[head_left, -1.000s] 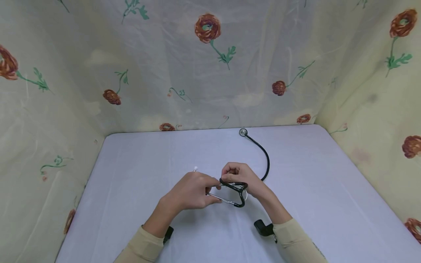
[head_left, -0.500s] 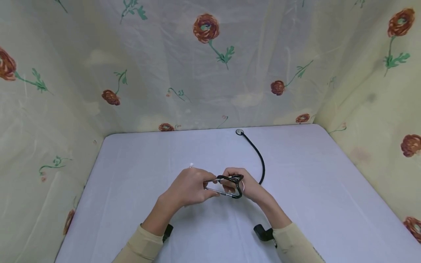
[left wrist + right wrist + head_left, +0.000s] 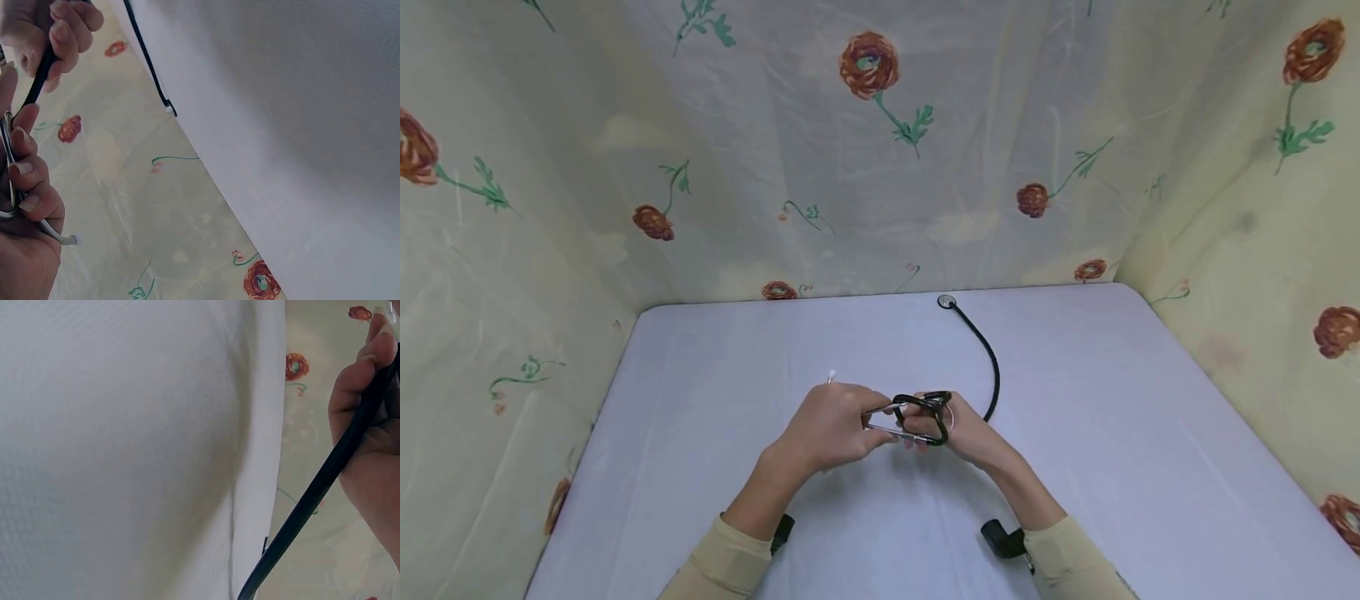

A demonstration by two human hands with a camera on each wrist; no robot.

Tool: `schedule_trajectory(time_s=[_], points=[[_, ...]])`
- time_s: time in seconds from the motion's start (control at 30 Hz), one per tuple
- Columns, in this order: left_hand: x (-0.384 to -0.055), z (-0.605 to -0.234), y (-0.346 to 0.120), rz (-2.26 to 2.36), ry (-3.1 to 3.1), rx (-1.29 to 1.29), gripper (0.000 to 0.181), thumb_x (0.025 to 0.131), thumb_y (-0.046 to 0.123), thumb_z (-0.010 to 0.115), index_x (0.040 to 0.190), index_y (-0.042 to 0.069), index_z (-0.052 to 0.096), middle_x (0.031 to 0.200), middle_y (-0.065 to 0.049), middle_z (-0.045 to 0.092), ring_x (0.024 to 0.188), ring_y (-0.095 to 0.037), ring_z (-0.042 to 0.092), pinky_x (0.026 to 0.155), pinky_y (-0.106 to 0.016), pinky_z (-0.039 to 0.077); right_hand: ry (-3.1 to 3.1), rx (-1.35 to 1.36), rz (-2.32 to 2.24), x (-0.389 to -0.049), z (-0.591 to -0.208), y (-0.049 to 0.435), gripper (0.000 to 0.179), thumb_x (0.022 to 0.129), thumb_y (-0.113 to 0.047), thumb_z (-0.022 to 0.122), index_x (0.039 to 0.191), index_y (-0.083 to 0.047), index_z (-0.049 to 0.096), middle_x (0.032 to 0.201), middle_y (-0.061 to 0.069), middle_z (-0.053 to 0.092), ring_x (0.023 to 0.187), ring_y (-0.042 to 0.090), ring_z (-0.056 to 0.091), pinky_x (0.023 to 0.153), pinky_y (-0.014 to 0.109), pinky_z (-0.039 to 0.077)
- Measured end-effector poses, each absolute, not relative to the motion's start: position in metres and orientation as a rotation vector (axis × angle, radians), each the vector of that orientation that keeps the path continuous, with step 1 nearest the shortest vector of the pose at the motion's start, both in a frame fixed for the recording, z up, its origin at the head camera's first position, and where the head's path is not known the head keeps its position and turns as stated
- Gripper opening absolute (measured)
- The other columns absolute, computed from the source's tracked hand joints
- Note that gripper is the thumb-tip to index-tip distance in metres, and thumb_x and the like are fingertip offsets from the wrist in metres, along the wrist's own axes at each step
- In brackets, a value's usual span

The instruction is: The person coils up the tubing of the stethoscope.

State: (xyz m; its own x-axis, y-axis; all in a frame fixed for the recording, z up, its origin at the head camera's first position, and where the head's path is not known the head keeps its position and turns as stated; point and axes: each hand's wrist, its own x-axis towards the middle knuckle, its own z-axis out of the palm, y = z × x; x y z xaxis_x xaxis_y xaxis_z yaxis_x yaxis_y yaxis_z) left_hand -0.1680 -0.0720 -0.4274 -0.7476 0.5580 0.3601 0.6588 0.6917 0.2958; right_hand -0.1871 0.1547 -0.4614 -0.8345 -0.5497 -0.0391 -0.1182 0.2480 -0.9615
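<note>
I have the stethoscope (image 3: 993, 358) in both hands, near the middle of the desk (image 3: 715, 375), a little above its pale cloth. My left hand (image 3: 838, 425) grips the headset, its metal tubes (image 3: 887, 432) pinched between thumb and fingers; one runs along the near side by my thumb, and a white ear tip (image 3: 831, 375) pokes out beyond the back of the hand. My right hand (image 3: 968, 429) has its fingers curled round the black tubing (image 3: 312, 494), which crosses the palm and slants away from it. Between my two hands the forked part of the tubing loops just in front of the right one's fingers. From behind that hand the tube curves off to the far edge of the desk, where the round chest piece (image 3: 947, 302) lies near the flowered curtain (image 3: 737, 125). Beige sleeves (image 3: 1075, 554) cover my forearms, and a black device (image 3: 1002, 539) sits at my right cuff.
</note>
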Motion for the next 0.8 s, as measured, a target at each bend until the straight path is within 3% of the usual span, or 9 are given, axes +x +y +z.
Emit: schedule_trajectory(time_s=[0.23, 0.57, 0.8], points=[[-0.1698, -0.4293, -0.0744, -0.545, -2.616, -0.934, 0.022, 0.078, 0.036, 0.084, 0.092, 0.021, 0.075, 0.073, 0.011, 0.07, 0.06, 0.002, 0.052, 0.054, -0.015, 0.039, 2.098, -0.632, -1.604, -0.1839, -0.463, 0.1547, 0.017, 0.096, -0.008, 0.059, 0.104, 0.007, 0.064, 0.085, 0.029, 0.069, 0.068, 0.018, 0.066, 0.07, 0.037, 0.057], [-0.1728, -0.4301, -0.0757, -0.525, -2.609, -0.884, 0.022, 0.077, 0.035, 0.084, 0.092, 0.021, 0.076, 0.07, 0.012, 0.068, 0.058, 0.002, 0.051, 0.052, -0.015, 0.036, 2.163, -0.644, -1.584, -0.1813, -0.4633, 0.1521, 0.019, 0.092, 0.001, 0.061, 0.107, 0.013, 0.064, 0.083, 0.027, 0.07, 0.065, 0.014, 0.064, 0.067, 0.035, 0.056], [-0.1746, -0.4318, -0.0765, -0.494, -2.57, -0.876, 0.02, 0.077, 0.034, 0.084, 0.089, 0.02, 0.075, 0.073, 0.011, 0.071, 0.058, 0.001, 0.054, 0.051, -0.016, 0.038, 2.197, -0.62, -1.562, -0.1775, -0.4652, 0.1524, 0.021, 0.095, -0.004, 0.061, 0.107, 0.012, 0.067, 0.082, 0.025, 0.07, 0.066, 0.014, 0.063, 0.068, 0.032, 0.055]])
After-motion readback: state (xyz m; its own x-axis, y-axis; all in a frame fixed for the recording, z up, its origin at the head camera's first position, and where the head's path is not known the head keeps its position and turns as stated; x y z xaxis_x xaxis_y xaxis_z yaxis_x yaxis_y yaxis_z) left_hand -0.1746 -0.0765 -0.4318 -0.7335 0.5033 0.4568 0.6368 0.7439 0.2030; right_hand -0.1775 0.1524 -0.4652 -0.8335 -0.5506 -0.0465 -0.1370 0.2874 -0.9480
